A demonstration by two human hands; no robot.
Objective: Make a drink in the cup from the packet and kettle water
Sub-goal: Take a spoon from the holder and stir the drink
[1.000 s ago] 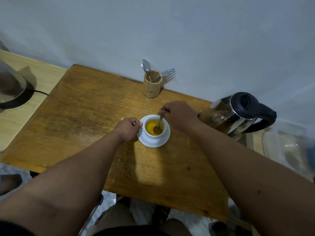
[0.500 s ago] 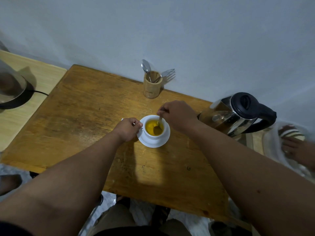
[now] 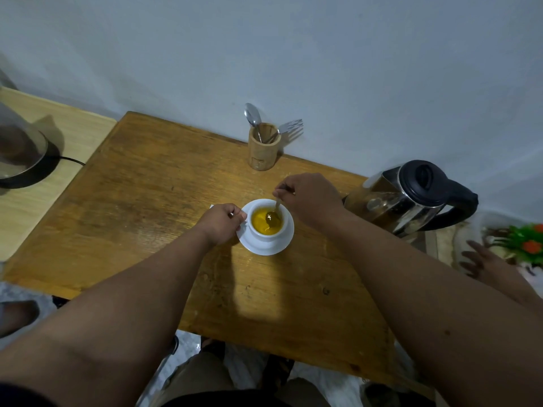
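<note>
— Why keep your left hand on the cup?

— My grip is closed on its handle so the cup stays put on the saucer mid-table.

— And the right hand?

— Pinched shut on the spoon, bowl dipped in the yellow drink. The kettle is parked right of the cup, out of my way.

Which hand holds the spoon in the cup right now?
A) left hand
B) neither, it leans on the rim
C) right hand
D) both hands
C: the right hand pinches the handle of the spoon, whose bowl sits in the yellow drink, while the left hand grips the side of the cup on its saucer.
</note>
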